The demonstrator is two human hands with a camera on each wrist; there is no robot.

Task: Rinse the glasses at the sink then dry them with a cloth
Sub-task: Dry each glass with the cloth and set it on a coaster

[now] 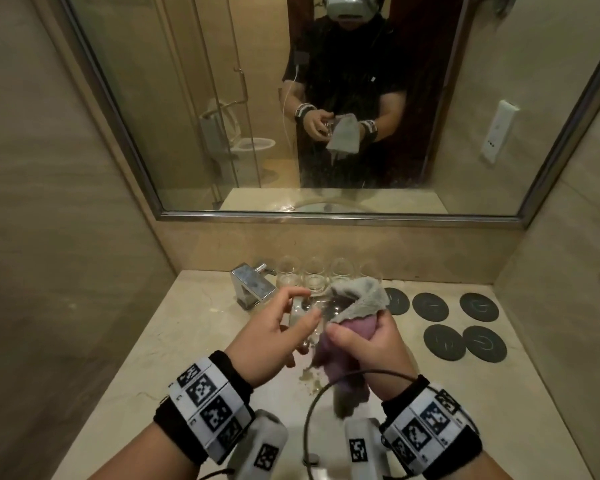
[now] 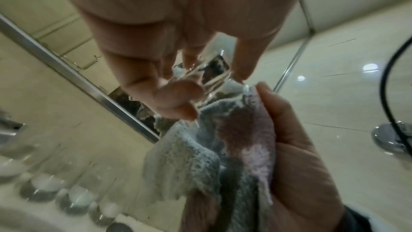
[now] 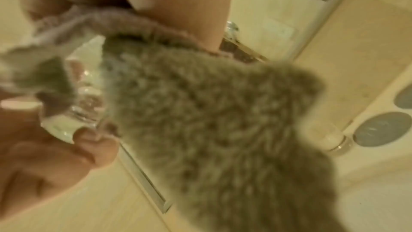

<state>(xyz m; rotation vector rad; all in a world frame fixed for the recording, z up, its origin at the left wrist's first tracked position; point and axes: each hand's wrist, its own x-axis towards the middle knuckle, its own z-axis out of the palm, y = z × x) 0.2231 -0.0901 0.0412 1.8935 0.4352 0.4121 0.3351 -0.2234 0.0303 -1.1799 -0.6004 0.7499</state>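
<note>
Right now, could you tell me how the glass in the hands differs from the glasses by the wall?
The held glass is tilted and off the counter, gripped by the left hand; the row of glasses stands upright on the counter. The cloth in the right hand covers the held glass; the row is bare. All are clear.

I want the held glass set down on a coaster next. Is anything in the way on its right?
Only the cloth in the right hand lies between the glass and the bare coasters.
</note>
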